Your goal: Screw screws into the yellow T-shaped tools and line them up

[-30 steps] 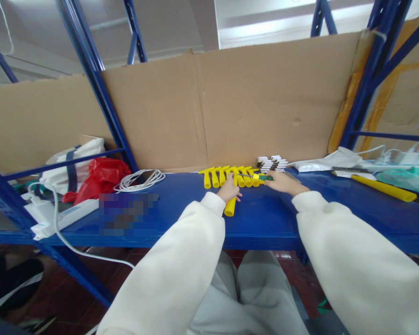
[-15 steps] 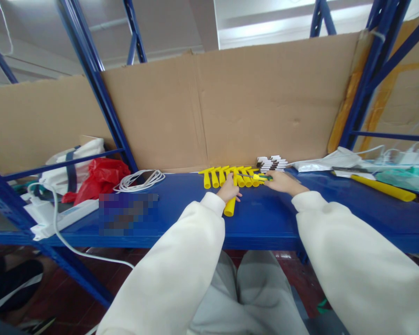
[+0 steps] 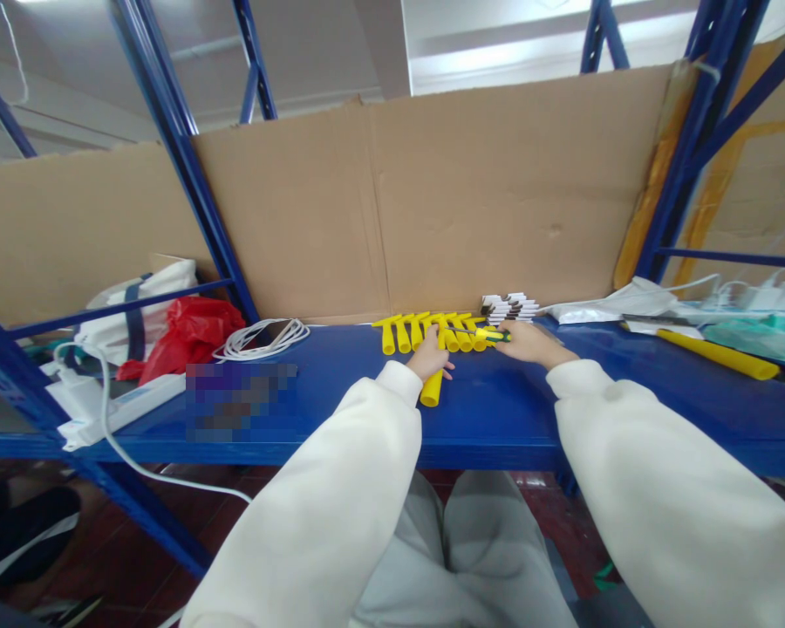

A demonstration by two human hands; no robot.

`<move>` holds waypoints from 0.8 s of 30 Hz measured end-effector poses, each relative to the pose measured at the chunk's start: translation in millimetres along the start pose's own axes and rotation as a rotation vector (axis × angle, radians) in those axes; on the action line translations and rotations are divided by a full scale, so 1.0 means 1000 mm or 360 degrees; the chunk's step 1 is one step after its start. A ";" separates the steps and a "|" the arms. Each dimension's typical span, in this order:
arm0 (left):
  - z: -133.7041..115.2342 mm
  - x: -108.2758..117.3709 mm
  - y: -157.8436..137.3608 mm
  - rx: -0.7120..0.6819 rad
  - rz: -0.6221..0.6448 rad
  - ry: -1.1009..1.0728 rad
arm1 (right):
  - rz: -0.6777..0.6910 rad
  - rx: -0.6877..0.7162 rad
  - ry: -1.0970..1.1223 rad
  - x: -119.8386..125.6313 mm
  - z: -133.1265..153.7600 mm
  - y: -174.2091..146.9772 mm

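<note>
My left hand (image 3: 430,355) is closed around a yellow T-shaped scraper-like tool (image 3: 432,392), whose round handle points toward me over the blue shelf. In my right hand (image 3: 525,341) is a screwdriver (image 3: 495,335) with a yellow and dark green handle. Its thin shaft runs left toward the top of the held tool; my fingers and the small size hide whether the tip touches. Just behind my hands, several more yellow T-shaped tools (image 3: 402,337) lie side by side in a row. A stack of white pieces with dark marks (image 3: 510,308) sits behind my right hand.
The blue shelf (image 3: 366,419) is backed by a cardboard panel (image 3: 497,183). On the left are a coiled white cable (image 3: 265,338), a red plastic bag (image 3: 196,327) and a power strip (image 3: 140,406). A yellow tube-like handle (image 3: 720,351) and a silvery bag (image 3: 615,301) lie right.
Both hands stay in nearly the same place. The screwdriver's handle appears slightly turned in my right hand, with more yellow showing.
</note>
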State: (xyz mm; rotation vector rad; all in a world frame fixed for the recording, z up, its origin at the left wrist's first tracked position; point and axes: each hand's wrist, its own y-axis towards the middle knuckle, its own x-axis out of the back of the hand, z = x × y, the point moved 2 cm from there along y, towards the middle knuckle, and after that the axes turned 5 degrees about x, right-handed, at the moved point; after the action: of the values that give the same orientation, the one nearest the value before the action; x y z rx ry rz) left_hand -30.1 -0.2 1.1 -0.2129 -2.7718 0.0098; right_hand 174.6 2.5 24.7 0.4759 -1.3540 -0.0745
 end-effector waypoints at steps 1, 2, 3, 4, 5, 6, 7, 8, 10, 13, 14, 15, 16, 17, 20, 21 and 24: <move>0.000 0.000 0.000 -0.0003 0.0001 0.0001 | -0.0012 0.0001 -0.0019 -0.001 -0.001 0.000; 0.000 0.000 0.000 -0.0006 0.0004 0.0001 | -0.0020 0.0000 -0.0033 -0.002 -0.002 0.000; 0.000 0.000 0.000 -0.0007 0.0008 0.0001 | -0.0021 -0.0005 -0.0042 -0.003 -0.003 0.000; 0.000 0.000 0.000 -0.0007 0.0012 -0.0001 | -0.0016 -0.0011 -0.0044 -0.004 -0.003 0.000; 0.000 0.000 0.000 -0.0006 0.0014 -0.0002 | -0.0009 -0.0017 -0.0041 -0.005 -0.004 0.000; 0.000 0.000 0.000 -0.0003 0.0014 -0.0002 | -0.0004 -0.0020 -0.0034 -0.006 -0.003 0.000; 0.000 0.000 0.000 0.0000 0.0011 -0.0004 | 0.0001 -0.0021 -0.0020 -0.005 -0.002 0.000; 0.000 0.000 0.000 0.0002 0.0010 -0.0007 | 0.0011 -0.0021 0.0002 -0.005 -0.001 0.000; 0.000 0.000 -0.001 0.0008 0.0011 -0.0013 | 0.0050 -0.0011 0.0052 -0.004 0.002 0.000; -0.001 0.000 -0.001 0.0009 0.0016 -0.0013 | 0.0065 0.0015 0.0047 -0.002 0.002 0.000; -0.001 0.000 -0.001 0.0007 0.0018 -0.0010 | 0.0049 0.0017 0.0016 -0.002 0.001 0.000; -0.001 0.000 -0.001 0.0005 0.0020 -0.0007 | 0.0030 0.0015 -0.0019 -0.002 0.000 0.000; -0.001 0.000 -0.001 0.0001 0.0025 -0.0005 | 0.0014 0.0007 -0.0050 -0.003 -0.001 0.000; -0.001 0.000 -0.001 -0.0002 0.0030 -0.0004 | 0.0002 -0.0002 -0.0072 -0.004 -0.003 0.000; -0.002 0.000 -0.001 -0.0001 0.0029 -0.0003 | -0.0003 -0.0030 -0.0068 -0.006 -0.003 0.001; -0.002 0.000 -0.002 0.0002 0.0027 -0.0003 | -0.0001 -0.0034 -0.0046 -0.006 -0.003 0.001; -0.002 0.001 -0.002 0.0011 0.0032 0.0000 | 0.0014 -0.0001 0.0040 -0.005 0.000 0.002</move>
State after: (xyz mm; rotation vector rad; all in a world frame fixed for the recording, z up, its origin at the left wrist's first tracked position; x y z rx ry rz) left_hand -30.6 -2.1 3.5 -0.2392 -2.7689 0.0242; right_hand 173.2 5.5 20.8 0.4691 -1.3313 -0.0616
